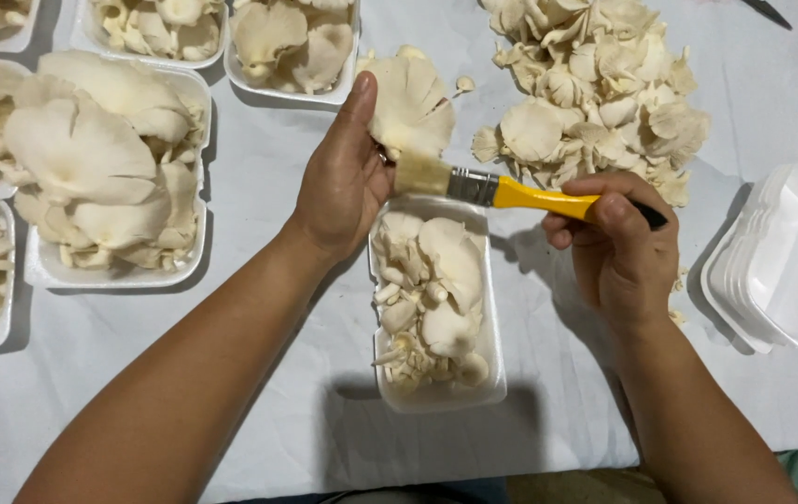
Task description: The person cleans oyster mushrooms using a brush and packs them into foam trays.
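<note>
Overhead view of two bare hands at a table covered with a white cloth [567, 392]. The left hand [343, 177] holds an oyster mushroom [410, 105] above the far end of a white foam tray [492, 369]; the thumb lies along the cap's left edge and points away from the body, while the other fingers pass beneath the cap and are hidden by it. The right hand [616, 241] is closed in a fist around the dark rear part of a paintbrush [511, 191] with a yellow handle, a metal ferrule and pale bristles. The brush lies nearly level, pointing left, and its bristles touch the lower edge of the held mushroom, just beside the left palm. Both forearms enter from the bottom edge and converge over the tray, which is partly filled with oyster mushrooms [429, 299].

Beyond the right hand lies a loose heap of mushrooms [595, 89]. A stack of empty foam trays [777, 257] stands to the right, tilted. To the left sits a heaped tray [196, 93] of large caps; further filled trays are cut off by the top and left borders. A dark object at the upper right corner is too cropped to identify.
</note>
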